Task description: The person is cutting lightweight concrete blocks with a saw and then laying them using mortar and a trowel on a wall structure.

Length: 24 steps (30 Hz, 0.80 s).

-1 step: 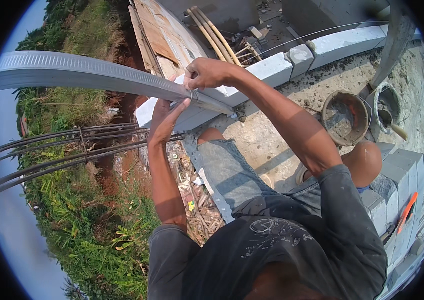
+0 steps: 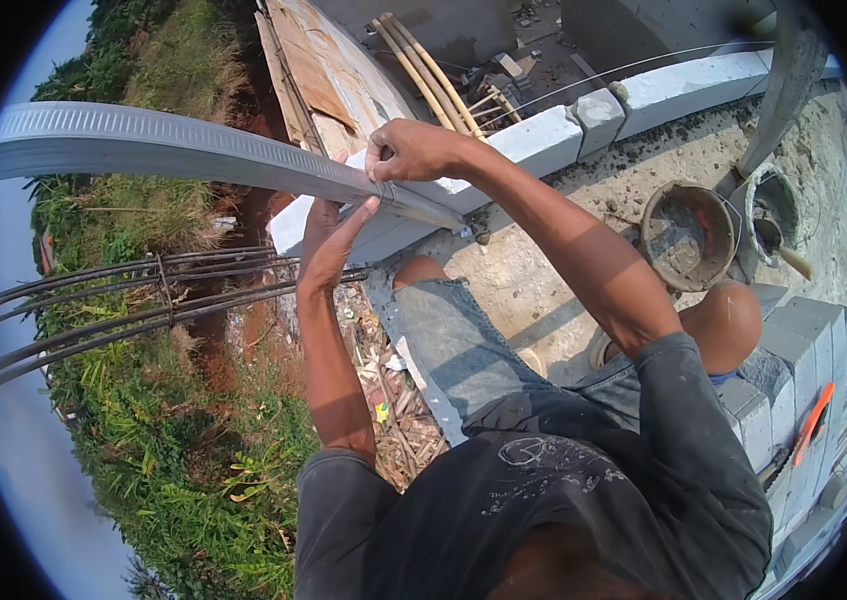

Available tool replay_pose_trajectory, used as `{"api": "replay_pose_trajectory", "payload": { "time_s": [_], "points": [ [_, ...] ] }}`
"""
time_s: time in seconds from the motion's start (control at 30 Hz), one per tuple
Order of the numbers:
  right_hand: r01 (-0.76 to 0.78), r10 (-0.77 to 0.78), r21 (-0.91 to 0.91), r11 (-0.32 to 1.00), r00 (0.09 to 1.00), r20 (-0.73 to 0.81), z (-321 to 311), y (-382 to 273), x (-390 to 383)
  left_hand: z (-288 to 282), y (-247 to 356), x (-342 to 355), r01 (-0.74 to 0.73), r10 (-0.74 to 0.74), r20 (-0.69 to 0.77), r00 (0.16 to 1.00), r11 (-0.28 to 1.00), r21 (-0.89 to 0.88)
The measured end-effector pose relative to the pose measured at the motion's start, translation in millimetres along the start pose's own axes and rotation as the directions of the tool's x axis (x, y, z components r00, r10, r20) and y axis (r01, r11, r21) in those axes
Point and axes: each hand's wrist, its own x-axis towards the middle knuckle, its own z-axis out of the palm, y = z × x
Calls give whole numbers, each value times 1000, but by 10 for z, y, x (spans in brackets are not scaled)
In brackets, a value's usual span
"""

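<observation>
A long ribbed metal channel (image 2: 204, 150) crosses from the left edge down to the white blocks (image 2: 514, 160). My left hand (image 2: 334, 235) is wrapped round it from below, thumb along its near side, some fingers hidden behind it. Just above, my right hand (image 2: 409, 152) is closed in a pinch at a thin wire (image 2: 386, 192) looped round the channel; the fingertips are partly hidden. The channel's lower end (image 2: 454, 218) rests beside the block row.
Steel rebar (image 2: 94, 300) juts over a drop with greenery and debris. Beside my bent right knee are a mortar bucket (image 2: 684, 240), a pail with a tool (image 2: 774, 205) and stacked grey blocks (image 2: 784, 350) with an orange-handled saw (image 2: 814, 420). An upright post (image 2: 779, 90) stands at upper right; bamboo poles (image 2: 424, 75) lie beyond the blocks.
My right hand has shifted very slightly downward at the wire. Otherwise the view is nearly the same.
</observation>
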Motion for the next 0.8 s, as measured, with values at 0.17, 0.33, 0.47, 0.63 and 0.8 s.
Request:
{"api": "replay_pose_trajectory", "payload": {
  "time_s": [0.17,0.33,0.47,0.63,0.8],
  "points": [
    [199,-104,148,969,867,-488,527,47,-313,248,-149,-258,22,-80,-271,959,977,-214],
    [258,141,626,736,846,-515,1127,62,-685,369,-382,-409,130,-355,-128,926,617,-776],
    [301,-147,127,945,739,-657,1416,66,-888,163,-507,-380,92,-282,-107,953,609,-788],
    [299,-277,-39,954,821,-499,1293,49,-941,-372,-392,-238,201,-207,-158,965,978,-57],
    [192,-279,-207,959,762,-585,601,-1,-663,-751,165,511,-271,271,108,956,684,678]
  ]
}}
